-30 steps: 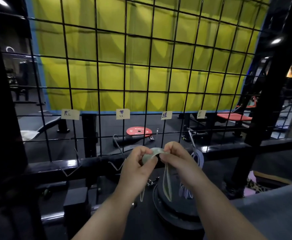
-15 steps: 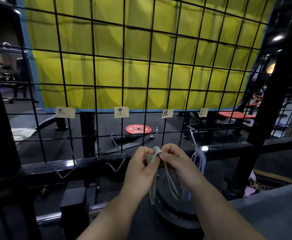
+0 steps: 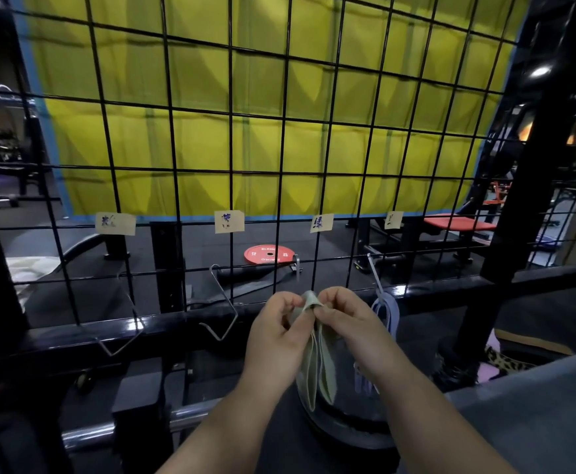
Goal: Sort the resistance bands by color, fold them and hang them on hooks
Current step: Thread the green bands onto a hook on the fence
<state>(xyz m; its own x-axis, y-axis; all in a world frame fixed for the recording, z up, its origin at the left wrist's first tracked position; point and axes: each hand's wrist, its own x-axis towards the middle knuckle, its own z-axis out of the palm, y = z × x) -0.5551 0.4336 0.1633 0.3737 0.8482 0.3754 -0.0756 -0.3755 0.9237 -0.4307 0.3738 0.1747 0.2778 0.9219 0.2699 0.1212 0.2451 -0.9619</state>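
Fingers (image 3: 293, 302) of the left hand (image 3: 274, 340) and of the right hand (image 3: 353, 331) are curled and pinch the folded top of a pale green band (image 3: 317, 367), close in front of the black wire grid (image 3: 230, 165). Open air lies between the hands and the grid; a small hook (image 3: 296, 265) juts from the wire just above the fold, below a paper label (image 3: 321, 223), and a bent wire hook (image 3: 225, 302) stands out to the left. Just beside the right hand a lilac band (image 3: 387, 314) hangs on the grid. The green fold shows between the two sets of fingertips, and its loops hang straight down between the wrists, over a dark weight plate (image 3: 348, 419). Both forearms reach up from the lower edge, hands level and side by side, their backs towards the camera
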